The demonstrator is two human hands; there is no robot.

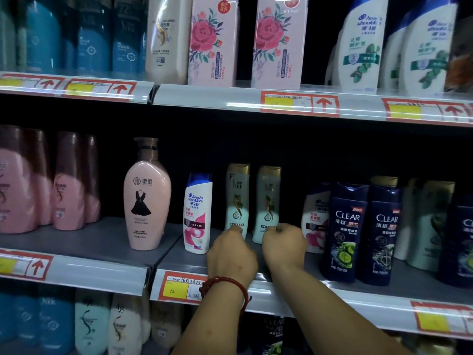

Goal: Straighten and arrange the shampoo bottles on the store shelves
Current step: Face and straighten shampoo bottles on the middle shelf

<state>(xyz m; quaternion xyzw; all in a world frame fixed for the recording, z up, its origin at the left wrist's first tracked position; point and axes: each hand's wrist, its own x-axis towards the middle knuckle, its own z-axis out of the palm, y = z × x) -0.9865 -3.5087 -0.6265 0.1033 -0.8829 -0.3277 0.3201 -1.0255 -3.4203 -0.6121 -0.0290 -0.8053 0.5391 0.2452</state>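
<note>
The left hand (231, 254), a red bracelet (225, 283) on its wrist, gripped the left green bottle (236, 198) by its base. The right hand (284, 244) gripped the right green bottle (267, 201) likewise. Both bottles stood upright on the middle shelf (409, 280).

head view | faces middle shelf (102, 239) straight-on (slightly downward) | near
</note>
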